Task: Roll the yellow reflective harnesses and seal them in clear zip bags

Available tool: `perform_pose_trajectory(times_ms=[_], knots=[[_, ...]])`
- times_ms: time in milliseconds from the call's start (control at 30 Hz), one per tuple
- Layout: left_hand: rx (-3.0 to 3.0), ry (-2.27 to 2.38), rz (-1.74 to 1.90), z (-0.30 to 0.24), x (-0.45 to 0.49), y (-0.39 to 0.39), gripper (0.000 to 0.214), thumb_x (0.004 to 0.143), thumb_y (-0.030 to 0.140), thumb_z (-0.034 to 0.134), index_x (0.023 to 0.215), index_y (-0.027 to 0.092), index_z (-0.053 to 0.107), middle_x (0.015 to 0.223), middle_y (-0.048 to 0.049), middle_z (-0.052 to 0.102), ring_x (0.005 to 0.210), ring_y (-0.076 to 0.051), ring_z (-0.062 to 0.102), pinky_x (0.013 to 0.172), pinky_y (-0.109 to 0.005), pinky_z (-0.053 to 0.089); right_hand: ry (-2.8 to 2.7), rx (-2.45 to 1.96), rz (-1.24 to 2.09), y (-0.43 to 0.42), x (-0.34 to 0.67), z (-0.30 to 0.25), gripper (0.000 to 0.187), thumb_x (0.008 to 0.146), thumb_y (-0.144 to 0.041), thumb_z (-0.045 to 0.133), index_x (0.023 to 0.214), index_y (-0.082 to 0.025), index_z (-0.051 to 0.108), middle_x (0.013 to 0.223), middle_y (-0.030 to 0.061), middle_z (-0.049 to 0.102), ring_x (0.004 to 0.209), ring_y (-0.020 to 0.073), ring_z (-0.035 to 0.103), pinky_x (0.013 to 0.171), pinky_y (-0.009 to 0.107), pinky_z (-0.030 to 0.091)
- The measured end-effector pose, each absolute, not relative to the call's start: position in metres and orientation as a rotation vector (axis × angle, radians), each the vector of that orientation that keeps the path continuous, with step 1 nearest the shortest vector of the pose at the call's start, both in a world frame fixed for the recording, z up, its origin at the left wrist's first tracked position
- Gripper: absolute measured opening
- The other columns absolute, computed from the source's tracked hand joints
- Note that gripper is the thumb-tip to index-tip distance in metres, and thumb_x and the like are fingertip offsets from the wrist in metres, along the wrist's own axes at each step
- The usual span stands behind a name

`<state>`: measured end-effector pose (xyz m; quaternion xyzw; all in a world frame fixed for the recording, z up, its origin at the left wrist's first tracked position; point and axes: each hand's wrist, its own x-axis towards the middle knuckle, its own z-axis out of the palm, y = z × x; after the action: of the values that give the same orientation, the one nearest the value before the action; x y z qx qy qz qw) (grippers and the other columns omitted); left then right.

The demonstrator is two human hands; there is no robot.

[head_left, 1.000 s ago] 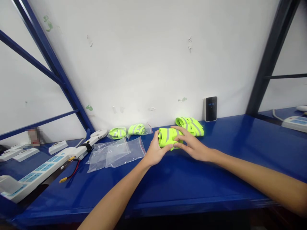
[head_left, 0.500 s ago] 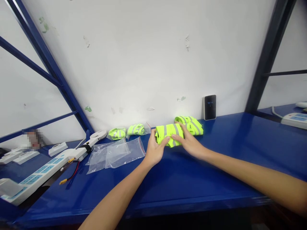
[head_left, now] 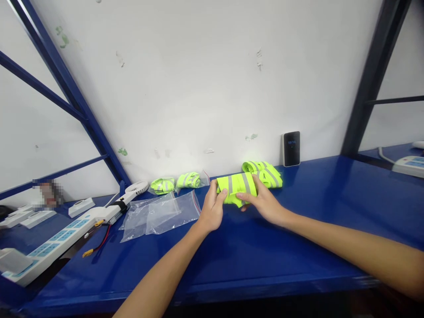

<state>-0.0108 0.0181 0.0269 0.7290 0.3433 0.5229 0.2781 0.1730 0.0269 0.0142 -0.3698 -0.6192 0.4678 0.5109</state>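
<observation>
Clear bags [head_left: 162, 215] (overlapping) lie between power strip [head_left: 56, 240] and held yellow cloth [head_left: 236, 183].

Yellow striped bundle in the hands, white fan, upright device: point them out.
Yellow striped bundle [head_left: 236, 183], head view: its front face.
White fan [head_left: 140, 187], head view: its round grille.
Upright device [head_left: 292, 150], head view: its black screen.

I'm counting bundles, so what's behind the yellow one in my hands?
A second yellow bundle lies behind; its lower left is covered by the held bundle and right hand, so that's hidden.
</observation>
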Motion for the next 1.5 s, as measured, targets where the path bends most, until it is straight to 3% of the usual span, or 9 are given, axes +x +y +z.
perform_pose_trajectory(times_ms=[133,233,433,567,700,1167,1300,1400,1500], knots=[[2.466,1.208,0.908,0.050,-0.064,0.025,0.053,0.081,0.054,0.060,0.126,0.026,0.057,0.149,-0.0096,0.034,0.140,-0.034,0.026,0.115,-0.048,0.019,-1.416,-1.029,1.122,0.028,0.175,0.017,0.099,0.072,-0.046,0.072,0.150,-0.023,0.017,0.144,0.0150,0.042,0.081,0.0239,0.066,0.050,0.032,0.057],[2.531,1.541,0.433,0.052,-0.102,0.034,0.086,0.065,0.069,0.067,0.139,0.033,0.044,0.152,-0.0113,0.031,0.143,-0.040,0.015,0.113,-0.060,0.013,-1.391,-1.144,1.143,0.028,0.177,0.020,0.096,0.072,-0.047,0.070,0.150,-0.022,0.020,0.152,0.0142,0.031,0.090,0.0264,0.065,0.055,0.031,0.056],[2.428,1.691,0.044,0.036,-0.125,0.046,0.111,0.057,0.079,0.063,0.150,0.037,0.018,0.154,-0.0133,0.030,0.141,-0.043,0.023,0.109,-0.067,0.014,-1.531,-1.194,0.989,0.027,0.178,0.024,0.065,0.074,-0.040,0.064,0.134,-0.025,0.044,0.130,0.0073,0.056,0.115,0.0300,0.054,0.090,0.038,0.048],[2.470,1.667,0.219,0.038,-0.115,0.040,0.110,0.059,0.075,0.066,0.150,0.036,0.019,0.148,-0.0135,0.038,0.136,-0.042,0.033,0.109,-0.062,0.023,-1.506,-1.199,1.079,0.026,0.177,0.024,0.064,0.072,-0.041,0.065,0.130,-0.026,0.043,0.119,0.0077,0.061,0.100,0.0283,0.061,0.072,0.034,0.053],[2.571,1.472,0.555,0.042,-0.085,0.026,0.106,0.063,0.066,0.071,0.150,0.039,0.014,0.150,-0.0110,0.030,0.137,-0.038,0.032,0.107,-0.055,0.033,-1.417,-1.128,1.166,0.026,0.172,0.022,0.064,0.072,-0.042,0.065,0.129,-0.028,0.040,0.107,0.0052,0.063,0.086,0.0254,0.063,0.056,0.030,0.053],[2.585,1.350,0.741,0.011,-0.035,0.023,0.111,0.061,0.068,0.072,0.150,0.039,0.012,0.147,-0.0115,0.030,0.132,-0.039,0.038,0.106,-0.058,0.034,-1.485,-1.155,1.053,0.039,0.170,0.005,0.065,0.074,-0.037,0.068,0.128,-0.023,0.036,0.085,0.0023,0.057,0.060,0.0190,0.060,0.046,0.031,0.054],[2.488,1.220,0.812,0.015,-0.042,0.026,0.097,0.077,0.060,0.062,0.151,0.034,0.005,0.151,-0.0120,0.027,0.134,-0.033,0.038,0.106,-0.052,0.037,-1.512,-1.167,1.067,0.041,0.170,0.005,0.064,0.074,-0.035,0.068,0.128,-0.023,0.036,0.087,0.0030,0.055,0.062,0.0193,0.061,0.047,0.032,0.056],[2.544,1.141,0.805,0.020,-0.052,0.028,0.064,0.088,0.042,0.053,0.146,0.031,0.027,0.144,-0.0090,0.039,0.132,-0.027,0.040,0.108,-0.047,0.035,-1.533,-1.197,1.089,0.041,0.170,0.008,0.063,0.076,-0.034,0.067,0.128,-0.022,0.035,0.092,0.0048,0.055,0.062,0.0187,0.061,0.047,0.033,0.056],[2.664,1.130,0.761,0.022,-0.059,0.030,0.046,0.085,0.029,0.056,0.130,0.027,0.049,0.128,-0.0074,0.050,0.122,-0.024,0.048,0.106,-0.042,0.037,-1.558,-1.214,1.132,0.043,0.172,0.010,0.061,0.078,-0.032,0.065,0.129,-0.021,0.034,0.087,0.0036,0.057,0.057,0.0174,0.060,0.045,0.031,0.053]])
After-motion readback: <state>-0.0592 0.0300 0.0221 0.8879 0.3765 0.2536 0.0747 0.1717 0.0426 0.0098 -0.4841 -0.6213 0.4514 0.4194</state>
